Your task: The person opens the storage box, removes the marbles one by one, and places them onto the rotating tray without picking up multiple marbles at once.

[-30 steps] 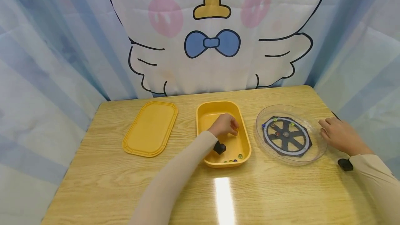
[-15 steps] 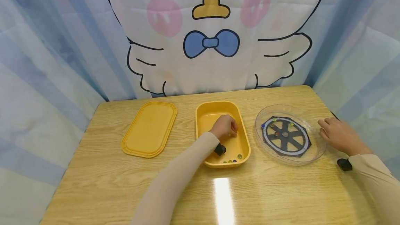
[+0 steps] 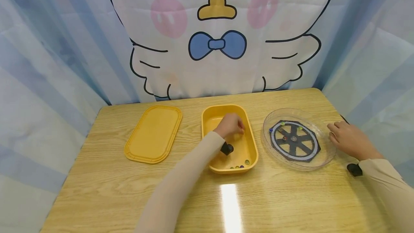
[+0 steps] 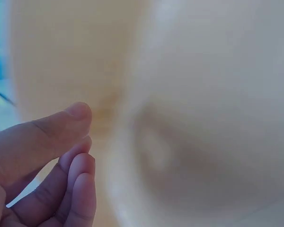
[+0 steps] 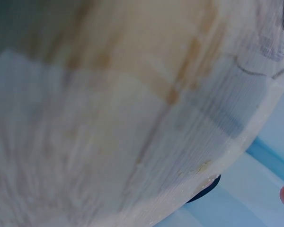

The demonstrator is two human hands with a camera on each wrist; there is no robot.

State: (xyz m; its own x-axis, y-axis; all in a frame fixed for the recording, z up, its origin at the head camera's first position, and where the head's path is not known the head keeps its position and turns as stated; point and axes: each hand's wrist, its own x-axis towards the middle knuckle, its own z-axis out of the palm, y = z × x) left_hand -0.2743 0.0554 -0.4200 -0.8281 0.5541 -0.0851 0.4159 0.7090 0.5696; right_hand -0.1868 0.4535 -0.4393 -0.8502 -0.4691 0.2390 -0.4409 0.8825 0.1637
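Beige-sleeved left grip (image 3: pixel 230 125) hangs over the yellow tray (image 3: pixel 242 149), fingers (image 4: pixel 83 191) curled.

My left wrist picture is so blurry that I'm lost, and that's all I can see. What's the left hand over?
Observer: In the head view, the left hand is over the box.
Operator: Ooh, is anything in there?
Observer: Yes, a few marbles, at the end nearest the person.
Operator: And what's the other one up to?
Observer: The right hand is at the right edge of the dish.
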